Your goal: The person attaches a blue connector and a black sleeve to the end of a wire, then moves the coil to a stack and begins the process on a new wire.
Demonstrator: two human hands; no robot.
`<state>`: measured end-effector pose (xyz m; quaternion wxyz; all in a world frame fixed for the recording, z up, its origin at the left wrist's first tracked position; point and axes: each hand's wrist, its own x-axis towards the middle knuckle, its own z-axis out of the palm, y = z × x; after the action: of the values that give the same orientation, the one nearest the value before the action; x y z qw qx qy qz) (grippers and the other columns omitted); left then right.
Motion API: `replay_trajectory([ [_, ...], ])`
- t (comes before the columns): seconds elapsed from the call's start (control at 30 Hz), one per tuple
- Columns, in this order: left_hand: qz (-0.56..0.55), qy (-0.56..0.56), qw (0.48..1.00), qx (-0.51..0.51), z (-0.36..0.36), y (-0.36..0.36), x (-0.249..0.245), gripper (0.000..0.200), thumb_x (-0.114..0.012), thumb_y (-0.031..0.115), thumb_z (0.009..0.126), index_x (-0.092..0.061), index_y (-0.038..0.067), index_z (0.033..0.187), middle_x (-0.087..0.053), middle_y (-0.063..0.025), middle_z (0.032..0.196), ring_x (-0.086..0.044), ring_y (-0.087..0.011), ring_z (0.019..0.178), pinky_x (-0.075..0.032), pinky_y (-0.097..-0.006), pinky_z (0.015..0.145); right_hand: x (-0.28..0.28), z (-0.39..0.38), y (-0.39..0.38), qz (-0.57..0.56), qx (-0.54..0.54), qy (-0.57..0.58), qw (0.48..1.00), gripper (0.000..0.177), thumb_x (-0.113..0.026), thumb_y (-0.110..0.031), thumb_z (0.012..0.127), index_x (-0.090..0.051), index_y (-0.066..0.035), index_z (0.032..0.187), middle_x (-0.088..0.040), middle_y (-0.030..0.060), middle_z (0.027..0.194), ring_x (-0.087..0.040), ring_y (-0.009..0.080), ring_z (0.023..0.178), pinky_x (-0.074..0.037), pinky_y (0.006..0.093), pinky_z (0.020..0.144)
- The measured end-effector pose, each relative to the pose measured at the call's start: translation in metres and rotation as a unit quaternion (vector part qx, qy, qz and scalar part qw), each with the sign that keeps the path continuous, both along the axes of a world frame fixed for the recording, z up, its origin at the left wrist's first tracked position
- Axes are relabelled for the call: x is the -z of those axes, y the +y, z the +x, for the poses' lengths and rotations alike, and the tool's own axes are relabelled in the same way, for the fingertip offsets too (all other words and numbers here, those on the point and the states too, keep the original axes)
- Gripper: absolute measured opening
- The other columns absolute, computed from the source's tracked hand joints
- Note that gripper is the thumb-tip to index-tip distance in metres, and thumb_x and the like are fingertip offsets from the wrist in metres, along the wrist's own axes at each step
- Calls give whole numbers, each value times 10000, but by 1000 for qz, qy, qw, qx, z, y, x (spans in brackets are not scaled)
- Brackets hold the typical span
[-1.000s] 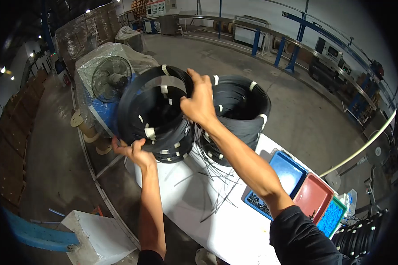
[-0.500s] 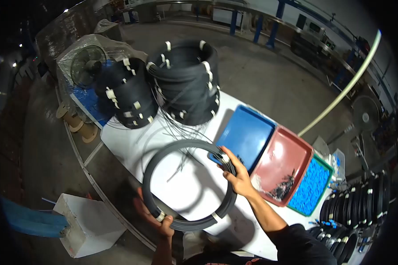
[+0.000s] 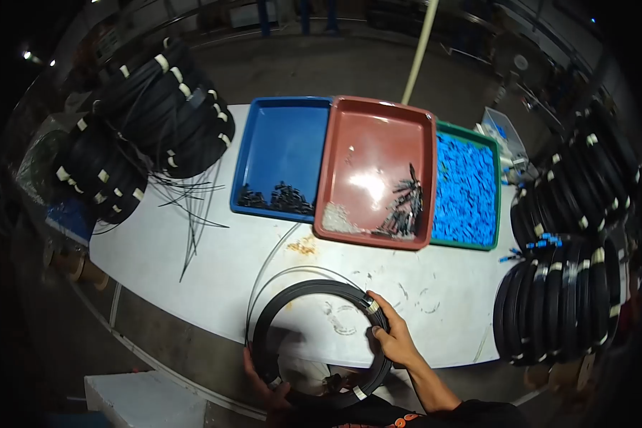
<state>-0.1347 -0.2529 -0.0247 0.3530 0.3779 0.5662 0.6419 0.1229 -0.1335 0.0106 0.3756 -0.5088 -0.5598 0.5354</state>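
Note:
A ring-shaped coil of black cable [image 3: 265, 341], bound with pale tape, is held between my two hands over the table's near edge. My right hand [image 3: 396, 341] is closed round its right side by a tape band. My left hand [image 3: 262, 381] grips the lower left side, its fingers partly hidden behind the coil in shadow. A loose cable end arcs away from the coil's left and reaches over the white table [image 3: 192, 299] toward the blue tray [image 3: 282, 153].
Beside the blue tray, which has small black parts, sit a red tray [image 3: 378, 128] with black and clear pieces and a green tray [image 3: 498, 207] full of blue parts. Taped cable coils are stacked at left [image 3: 167, 107] and right [image 3: 556, 307]. A white box [image 3: 146, 399] stands low left.
My view has turned right, so the trays are now central and the stacked coils farther left. The held coil sits lower, nearer my body, and a loose strand now spreads out from it.

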Motion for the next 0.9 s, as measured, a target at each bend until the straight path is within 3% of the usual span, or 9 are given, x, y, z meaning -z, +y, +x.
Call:
replay_trajectory([
  [0.03,5,-24,1000,11,6,4,-3,1155,-664,227,605,-141,-14,1606,-290,-183,1615,-304,-320,1493,-251,-435,1219,6,5,-5,19,9,-7,1000,774,-486,131,774,-402,-25,1528,-491,199,1502,-443,295,1422,-294,325,1180],
  [0.23,27,36,997,65,7,19,-2,1114,-561,169,557,-185,-68,1578,-290,-238,1614,-308,-351,1494,-215,-450,1236,28,16,-23,91,73,-60,991,758,-490,107,761,-424,-4,1508,-493,244,1489,-457,351,1413,-314,364,1182],
  [0.3,-27,133,989,67,5,27,-2,1071,-549,168,560,-249,-68,1561,-366,-261,1574,-355,-366,1468,-158,-487,1232,30,20,-24,136,86,-96,982,761,-493,96,753,-417,7,1505,-486,274,1478,-458,395,1400,-320,388,1184],
  [0.4,-40,251,962,103,5,34,-17,1047,-542,169,553,-298,-64,1544,-431,-269,1536,-402,-373,1438,-83,-519,1213,28,25,-31,120,119,-110,980,752,-522,112,773,-424,-12,1508,-497,223,1490,-447,337,1421,-309,361,1184],
  [0.43,-31,268,957,104,4,39,-9,1047,-550,180,555,-297,-64,1542,-471,-255,1517,-425,-354,1426,-38,-531,1193,28,27,-34,134,128,-121,975,738,-530,106,781,-421,-6,1502,-504,237,1471,-463,359,1401,-324,373,1175],
  [0.6,-40,308,943,117,2,55,-7,1032,-576,145,574,-289,-65,1542,-499,-236,1504,-448,-335,1408,-66,-517,1190,31,29,-38,152,160,-132,966,677,-499,92,803,-408,34,1471,-496,292,1421,-465,445,1357,-348,431,1164],
  [0.73,-48,301,946,112,-2,58,-3,968,-598,135,629,-317,-75,1531,-536,-234,1465,-494,-342,1358,-101,-510,1179,27,33,-30,147,141,-170,964,583,-565,-4,881,-431,24,1448,-520,279,1390,-506,431,1292,-382,455,1122],
  [0.83,-21,248,963,98,-7,69,6,812,-615,162,720,-430,-43,1484,-615,-204,1383,-552,-319,1298,-118,-510,1169,21,35,-5,136,129,-187,964,548,-610,-103,928,-445,14,1437,-553,269,1356,-522,418,1258,-394,463,1100],
  [0.9,-63,238,969,25,-12,76,11,549,-645,197,839,-593,9,1352,-717,-145,1214,-635,-260,1178,-147,-492,1153,14,37,14,121,127,-183,967,472,-640,-186,947,-528,11,1361,-647,249,1234,-592,399,1181,-456,463,1023],
])
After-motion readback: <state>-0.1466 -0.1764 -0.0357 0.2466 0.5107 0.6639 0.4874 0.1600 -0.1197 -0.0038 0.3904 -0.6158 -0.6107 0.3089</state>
